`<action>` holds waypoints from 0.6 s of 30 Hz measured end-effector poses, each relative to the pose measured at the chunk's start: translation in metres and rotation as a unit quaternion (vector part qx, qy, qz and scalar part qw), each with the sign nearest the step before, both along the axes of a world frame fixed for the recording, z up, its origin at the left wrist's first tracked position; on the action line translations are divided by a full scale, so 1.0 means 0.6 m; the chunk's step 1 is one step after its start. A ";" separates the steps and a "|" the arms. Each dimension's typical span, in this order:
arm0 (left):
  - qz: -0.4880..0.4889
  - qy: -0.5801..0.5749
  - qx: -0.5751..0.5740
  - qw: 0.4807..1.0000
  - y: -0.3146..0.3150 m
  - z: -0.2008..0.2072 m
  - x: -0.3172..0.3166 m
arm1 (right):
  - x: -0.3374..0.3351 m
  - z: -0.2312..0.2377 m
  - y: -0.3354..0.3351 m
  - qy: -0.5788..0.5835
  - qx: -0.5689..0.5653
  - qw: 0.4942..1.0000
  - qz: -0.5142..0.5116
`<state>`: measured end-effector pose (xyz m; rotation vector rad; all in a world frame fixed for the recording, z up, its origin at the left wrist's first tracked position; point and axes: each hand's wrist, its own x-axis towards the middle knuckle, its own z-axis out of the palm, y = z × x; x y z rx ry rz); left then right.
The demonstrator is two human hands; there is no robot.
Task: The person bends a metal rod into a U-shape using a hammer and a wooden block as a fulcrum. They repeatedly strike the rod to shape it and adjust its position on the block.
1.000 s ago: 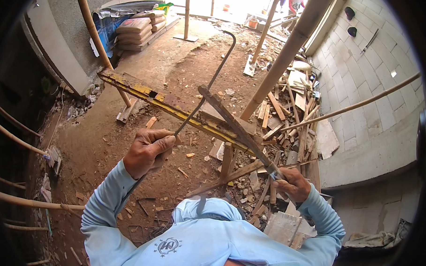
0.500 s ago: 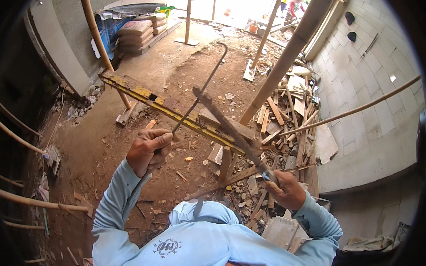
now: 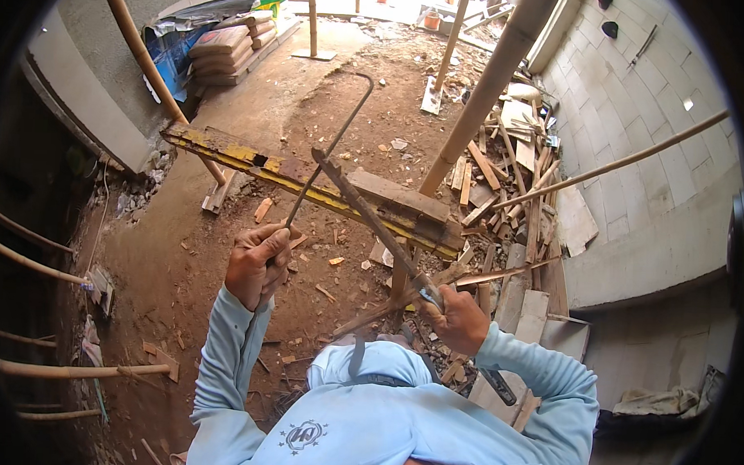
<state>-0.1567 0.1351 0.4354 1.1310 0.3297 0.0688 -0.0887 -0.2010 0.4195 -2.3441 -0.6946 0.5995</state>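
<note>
My left hand is closed around the lower end of a thin steel rod, whose far end curves into a hook. My right hand grips a long rusty bending bar by its near end. The bar slants away to the left, and its head lies against or just over the rod; I cannot tell whether they touch. Below both lies a yellow, rusty beam with a piece of wood fixed or resting on its right part.
Bamboo props stand around the beam. Scrap timber and rubble are heaped on the right beside a block wall. Stacked sacks lie at the back left. A dark handle shows below my right forearm.
My right hand has moved left and up with the bar, whose head has shifted left along the rod. The view has also shifted slightly. Both hands keep their grip.
</note>
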 end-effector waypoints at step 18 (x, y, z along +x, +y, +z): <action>-0.017 0.051 0.058 0.997 -0.011 -0.102 0.002 | 0.049 -0.094 -0.092 -0.132 0.148 0.980 -0.018</action>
